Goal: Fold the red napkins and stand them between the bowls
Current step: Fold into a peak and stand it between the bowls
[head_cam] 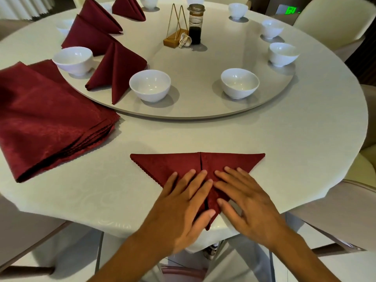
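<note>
Both hands lay flat on a red napkin point(183, 165) at the near edge of the round surface point(264, 139). The left hand point(183, 200) pressed the left flap with fingers straight and slightly spread; the right hand point(244, 196) did the same on the right flap, so neither grip pinched or curled round the cloth. The index fingers met over the centre seam. The napkin was folded into a downward-pointing triangle — its wide straight edge lay beyond the fingertips, and its point hung just over the rim between the two wrists.

Well to the left of the left hand sat a stack of napkins point(44, 119), flat, with layered edges showing. Beyond the hands a raised turntable point(203, 110) carried white bowls. The nearest left bowl point(150, 85) stood ahead of the left hand, and another bowl point(240, 83) stood ahead of the right hand, the two well apart. Just left of the first bowl a standing napkin point(116, 70) rose as a tent, with a further bowl point(73, 60) on its other side. More folded napkins stood farther back on the left. At the turntable's centre were a dark sauce bottle point(195, 25) and a wire stand point(177, 29) — both far beyond the fingertips.
</note>
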A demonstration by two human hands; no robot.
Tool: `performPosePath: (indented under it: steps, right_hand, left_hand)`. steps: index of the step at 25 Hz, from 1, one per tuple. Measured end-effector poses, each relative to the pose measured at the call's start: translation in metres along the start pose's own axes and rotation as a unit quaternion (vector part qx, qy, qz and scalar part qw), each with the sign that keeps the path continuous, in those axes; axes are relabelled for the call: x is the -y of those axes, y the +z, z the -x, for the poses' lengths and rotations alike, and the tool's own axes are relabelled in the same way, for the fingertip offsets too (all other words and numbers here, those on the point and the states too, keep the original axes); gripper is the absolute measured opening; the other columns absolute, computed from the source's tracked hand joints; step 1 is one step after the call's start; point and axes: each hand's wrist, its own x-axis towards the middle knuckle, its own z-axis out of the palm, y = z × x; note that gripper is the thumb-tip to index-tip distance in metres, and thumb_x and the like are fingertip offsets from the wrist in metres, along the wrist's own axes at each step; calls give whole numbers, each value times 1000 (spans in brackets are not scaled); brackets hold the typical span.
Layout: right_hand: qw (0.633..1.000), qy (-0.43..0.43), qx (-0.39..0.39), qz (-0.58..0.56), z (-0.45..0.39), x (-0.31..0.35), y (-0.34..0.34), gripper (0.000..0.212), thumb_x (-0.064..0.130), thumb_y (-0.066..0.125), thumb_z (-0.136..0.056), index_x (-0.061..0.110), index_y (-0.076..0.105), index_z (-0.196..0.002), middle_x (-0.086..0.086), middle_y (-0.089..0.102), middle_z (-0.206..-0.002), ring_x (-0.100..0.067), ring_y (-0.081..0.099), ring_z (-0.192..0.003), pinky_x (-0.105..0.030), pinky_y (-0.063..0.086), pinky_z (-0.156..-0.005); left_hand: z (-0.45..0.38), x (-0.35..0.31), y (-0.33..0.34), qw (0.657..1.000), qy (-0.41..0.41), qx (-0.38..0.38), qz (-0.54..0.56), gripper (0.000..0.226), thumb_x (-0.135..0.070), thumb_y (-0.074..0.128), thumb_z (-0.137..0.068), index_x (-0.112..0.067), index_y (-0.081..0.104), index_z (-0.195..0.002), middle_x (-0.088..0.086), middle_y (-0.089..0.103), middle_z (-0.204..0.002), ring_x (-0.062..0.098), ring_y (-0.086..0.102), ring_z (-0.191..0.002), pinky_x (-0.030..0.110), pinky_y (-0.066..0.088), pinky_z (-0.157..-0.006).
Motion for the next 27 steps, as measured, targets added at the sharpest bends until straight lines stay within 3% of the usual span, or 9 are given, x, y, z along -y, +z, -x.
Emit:
performPosePath:
  steps: [3,7,10,12,15,17,21,24,27]
  right_hand:
    - [999,16,30,33,2,12,8,49,42,33,-104,18,50,-143,0,43,-152,-16,32,-145,-38,23,-118]
    - [986,13,138,94,-14,-28,7,62,59,4,-102,30,9,-156,7,6,-163,-17,4,-152,-36,-3,-120]
    - [972,139,144,125,-34,-94,-18,72,67,-16,-88,37,-10,-153,12,-12,-162,-14,-10,-151,-31,-14,-119]
    - [964,187,113,149,-35,-84,-26,75,63,-12,-89,29,-2,-156,7,-5,-164,-16,-7,-151,-34,-9,-120]
    - [987,67,113,92,-17,-9,1,62,53,2,-102,25,15,-156,2,11,-163,-22,8,-151,-36,0,-120]
    - [986,23,131,104,-18,-6,8,60,53,0,-102,29,10,-156,4,7,-163,-20,5,-151,-37,-1,-119]
    - [975,174,90,105,-45,-31,-11,72,57,-10,-92,27,2,-156,4,-3,-164,-15,-8,-151,-32,-9,-121]
    - [981,161,103,-25,-36,32,0,61,57,-8,-94,37,-11,-152,12,-17,-160,-5,-17,-148,-29,-8,-122]
    - [975,165,93,-116,-22,59,15,61,60,-9,-93,38,-20,-149,21,-26,-156,6,-23,-143,-24,-14,-119]
  left_hand:
    - [4,3,14,1000,-17,7,2,60,-50,34,-99,-16,43,-148,0,31,-159,18,24,-148,47,26,-114]
    - [6,4,17,1000,-10,12,-12,60,-52,35,-99,-17,42,-148,-3,29,-160,16,21,-149,45,21,-116]
    - [4,3,17,999,-20,18,-25,60,-53,34,-98,-19,42,-148,-4,28,-160,16,21,-149,45,22,-116]
    - [5,2,19,999,-24,18,-24,61,-52,35,-98,-19,42,-148,-4,29,-160,16,22,-149,45,22,-115]
    - [2,0,16,999,-31,25,-10,61,-51,34,-98,-18,42,-148,-3,32,-158,17,24,-148,45,21,-115]
    - [-10,1,16,999,-38,30,-5,62,-52,30,-99,-18,38,-150,-3,30,-159,16,20,-149,45,19,-118]
    - [-38,2,19,998,-56,31,-5,63,-56,22,-100,-20,36,-151,-2,30,-159,18,22,-149,47,20,-118]
    - [-39,3,23,999,-33,31,21,62,-49,24,-100,-16,31,-152,1,31,-159,20,24,-148,45,19,-118]
    - [-38,10,21,990,-33,14,139,59,-42,23,-100,-22,18,-156,-7,15,-163,6,9,-150,34,7,-121]
